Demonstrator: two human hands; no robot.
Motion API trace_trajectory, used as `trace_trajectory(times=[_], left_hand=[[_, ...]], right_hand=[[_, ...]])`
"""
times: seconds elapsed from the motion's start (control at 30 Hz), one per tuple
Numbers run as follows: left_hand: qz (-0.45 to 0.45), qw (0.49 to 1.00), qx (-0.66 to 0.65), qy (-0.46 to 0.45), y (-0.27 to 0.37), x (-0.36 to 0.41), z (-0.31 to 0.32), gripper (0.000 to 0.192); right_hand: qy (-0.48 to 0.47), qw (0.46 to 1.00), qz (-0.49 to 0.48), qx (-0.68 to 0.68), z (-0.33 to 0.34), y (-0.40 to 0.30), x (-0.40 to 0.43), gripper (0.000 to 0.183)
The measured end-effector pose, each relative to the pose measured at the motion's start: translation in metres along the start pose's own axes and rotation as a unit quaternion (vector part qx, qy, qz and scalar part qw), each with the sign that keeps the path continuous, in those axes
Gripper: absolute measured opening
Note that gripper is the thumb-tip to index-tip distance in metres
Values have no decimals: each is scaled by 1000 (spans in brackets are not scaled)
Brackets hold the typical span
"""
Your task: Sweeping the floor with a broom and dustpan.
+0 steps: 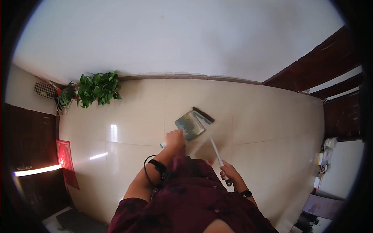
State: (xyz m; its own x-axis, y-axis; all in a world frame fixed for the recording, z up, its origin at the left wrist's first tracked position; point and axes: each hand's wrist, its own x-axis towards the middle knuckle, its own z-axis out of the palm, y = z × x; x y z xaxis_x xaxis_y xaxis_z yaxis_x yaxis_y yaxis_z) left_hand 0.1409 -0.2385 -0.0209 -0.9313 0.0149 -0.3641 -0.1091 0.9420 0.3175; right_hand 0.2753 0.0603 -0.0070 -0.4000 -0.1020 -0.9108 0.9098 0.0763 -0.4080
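My left hand (175, 139) is closed around the handle of a green and white dustpan (191, 125), whose pan lies low over the tiled floor. With my right hand (229, 171) I grip the pale handle of a broom (216, 150) near its dark end. The broom's head, teal with dark bristles, is at the far right edge of the dustpan. Part of the broom's handle just below the head is blurred.
Green potted plants (99, 88) stand by the white wall at the far left. A red mat (67, 164) lies by a dark door. Several items and bags (323, 158) line the right side, below dark wooden doors (341, 115).
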Motion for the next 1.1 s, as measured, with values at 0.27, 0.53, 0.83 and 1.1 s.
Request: trace_trajectory(times=[0.27, 0.53, 0.83, 1.1], left_hand=[[-50, 999, -12, 0, -42, -3, -14, 25], [-105, 994, -12, 9, -72, -7, -33, 27], [-144, 989, -25, 7, -81, -26, -34, 28], [-145, 989, -31, -24, -88, -40, -50, 26]], right_hand=[[-25, 999, -5, 37, -3, -51, -46, 44], [17, 975, -172, -142, 29, -68, 67, 42], [-90, 995, 8, -42, 28, -38, -3, 38], [-35, 969, -105, -223, 47, -57, 2, 58]])
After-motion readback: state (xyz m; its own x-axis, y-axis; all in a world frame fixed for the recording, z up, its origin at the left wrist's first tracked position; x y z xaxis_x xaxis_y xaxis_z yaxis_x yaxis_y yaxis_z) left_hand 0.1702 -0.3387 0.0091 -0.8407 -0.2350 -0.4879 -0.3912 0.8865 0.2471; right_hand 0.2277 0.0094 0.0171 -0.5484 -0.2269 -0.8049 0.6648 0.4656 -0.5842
